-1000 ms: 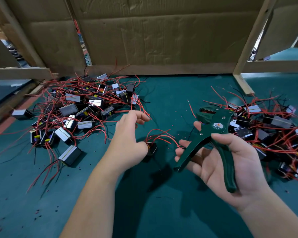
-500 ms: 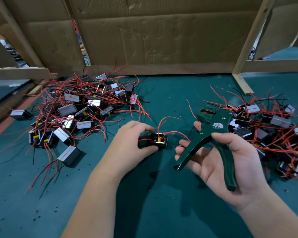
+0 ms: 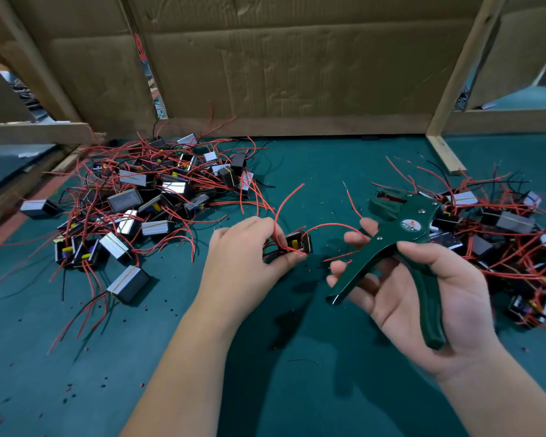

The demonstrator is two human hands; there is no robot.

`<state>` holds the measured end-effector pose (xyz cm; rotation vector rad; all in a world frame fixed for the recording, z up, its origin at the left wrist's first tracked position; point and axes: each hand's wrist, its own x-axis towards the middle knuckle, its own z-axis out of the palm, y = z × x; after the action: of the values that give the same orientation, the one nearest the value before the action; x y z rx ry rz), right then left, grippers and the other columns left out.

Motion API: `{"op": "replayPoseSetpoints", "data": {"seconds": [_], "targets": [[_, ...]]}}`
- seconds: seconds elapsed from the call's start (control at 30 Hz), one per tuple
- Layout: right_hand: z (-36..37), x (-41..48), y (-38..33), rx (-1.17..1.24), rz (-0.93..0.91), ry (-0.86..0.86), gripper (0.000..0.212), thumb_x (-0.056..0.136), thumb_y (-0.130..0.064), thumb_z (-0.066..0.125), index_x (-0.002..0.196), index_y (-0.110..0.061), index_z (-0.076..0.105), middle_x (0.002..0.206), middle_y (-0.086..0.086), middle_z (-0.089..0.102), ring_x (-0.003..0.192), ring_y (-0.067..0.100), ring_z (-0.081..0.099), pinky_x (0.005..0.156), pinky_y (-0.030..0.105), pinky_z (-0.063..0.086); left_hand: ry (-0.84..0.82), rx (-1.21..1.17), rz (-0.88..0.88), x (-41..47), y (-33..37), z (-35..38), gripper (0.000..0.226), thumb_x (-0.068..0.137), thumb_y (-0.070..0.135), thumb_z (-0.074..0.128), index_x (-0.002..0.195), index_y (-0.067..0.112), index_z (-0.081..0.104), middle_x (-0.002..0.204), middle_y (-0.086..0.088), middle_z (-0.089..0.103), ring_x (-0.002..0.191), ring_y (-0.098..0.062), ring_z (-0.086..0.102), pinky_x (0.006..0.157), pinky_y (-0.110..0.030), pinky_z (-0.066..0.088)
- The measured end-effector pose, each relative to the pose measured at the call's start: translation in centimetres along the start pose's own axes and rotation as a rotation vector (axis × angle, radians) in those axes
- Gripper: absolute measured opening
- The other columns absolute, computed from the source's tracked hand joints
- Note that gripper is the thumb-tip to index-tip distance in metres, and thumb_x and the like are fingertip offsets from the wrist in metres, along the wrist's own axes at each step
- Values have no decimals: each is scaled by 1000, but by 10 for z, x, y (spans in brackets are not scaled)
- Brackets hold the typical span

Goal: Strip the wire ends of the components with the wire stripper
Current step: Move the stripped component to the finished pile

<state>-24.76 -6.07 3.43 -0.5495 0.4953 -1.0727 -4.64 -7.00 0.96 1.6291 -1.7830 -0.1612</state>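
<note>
Teal matte worktop (image 3: 297,389), creased cardboard (image 3: 297,74) behind. Tangled left heap (image 3: 139,209) and right heap (image 3: 501,231) of boxy parts. Rigid green wire stripper (image 3: 401,247) gripped in right hand (image 3: 423,294), handles spread. Small hard-cased component (image 3: 298,242) at centre, pinched by left hand (image 3: 243,260); likely light, so hold by the body. Thin red wire (image 3: 284,200) looks springy and limp; best pinched close to its tip.

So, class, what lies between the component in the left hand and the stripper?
In the head view, one red wire arcs from the component toward the stripper, over otherwise bare green mat.
</note>
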Motion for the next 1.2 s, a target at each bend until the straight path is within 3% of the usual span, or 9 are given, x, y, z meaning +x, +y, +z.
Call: {"op": "replayPoseSetpoints", "data": {"seconds": [0.13, 0.23, 0.4, 0.5, 0.6, 0.73, 0.97, 1.07, 1.2], "targets": [[-2, -1, -3, -3, -35, -22, 85, 59, -22, 64, 140, -8, 44, 104, 10, 68, 78, 39, 69, 74, 49, 58, 59, -116, -61, -1, 2, 0, 42, 71, 40, 80, 62, 27, 41, 87, 12, 66, 85, -12, 59, 80, -39, 47], [-3, -2, -5, -16, -55, -62, 90, 55, -23, 74, 139, -10, 46, 109, 11, 66, 80, 39, 68, 77, 49, 57, 89, -125, -54, -1, 2, -1, 48, 69, 51, 76, 60, 27, 35, 77, 9, 65, 75, -13, 57, 72, -35, 44], [-3, -4, -8, -36, -112, -87, 70, 68, -24, 63, 136, -15, 50, 111, 8, 66, 79, 35, 69, 76, 45, 57, 138, -334, -89, 0, 1, -4, 39, 66, 46, 79, 90, 31, 53, 82, 13, 60, 78, -5, 59, 71, -11, 41], [-2, -4, -10, -67, -140, -117, 95, 54, -27, 78, 141, -12, 43, 113, 8, 65, 82, 36, 68, 80, 46, 56, 89, -377, -59, 1, 0, -3, 41, 67, 39, 81, 104, 30, 65, 88, 7, 59, 73, -7, 61, 73, -14, 47], [-3, -4, -13, -85, -149, -135, 99, 54, -27, 78, 144, -9, 40, 112, 8, 65, 82, 35, 68, 80, 47, 56, 61, -383, -101, 2, 1, -1, 27, 69, 36, 83, 91, 29, 68, 90, 6, 62, 63, -8, 54, 64, -15, 45], [-4, -6, -19, -89, -180, -143, 95, 57, -27, 75, 143, -8, 40, 111, 6, 66, 80, 33, 69, 78, 45, 56, 8, -601, -213, 3, 4, -1, 20, 73, 41, 75, 78, 22, 69, 72, 9, 67, 58, -8, 48, 57, -20, 39], [-3, -1, -22, -121, -188, -93, 80, 58, -29, 68, 134, -13, 48, 110, 4, 65, 80, 29, 68, 74, 39, 57, -5, -953, -267, 5, 11, -6, 47, 78, 42, 67, 73, -4, 61, 47, 5, 42, 44, -7, 30, 44, -18, 24], [-1, 1, -20, -126, -143, -86, 75, 60, -28, 63, 132, -13, 49, 110, 4, 66, 77, 29, 69, 71, 39, 58, 19, -1038, -276, 6, 9, -11, 38, 77, 45, 61, 63, 9, 61, 46, 1, 44, 43, -8, 31, 46, -21, 25], [3, 5, -20, -176, -104, -104, 70, 66, -27, 59, 133, -13, 48, 114, 6, 66, 76, 31, 69, 72, 41, 58, 84, -1098, -337, 9, 9, -13, 35, 76, 46, 61, 50, 23, 60, 64, -17, 48, 45, -11, 34, 52, -25, 29]]}}
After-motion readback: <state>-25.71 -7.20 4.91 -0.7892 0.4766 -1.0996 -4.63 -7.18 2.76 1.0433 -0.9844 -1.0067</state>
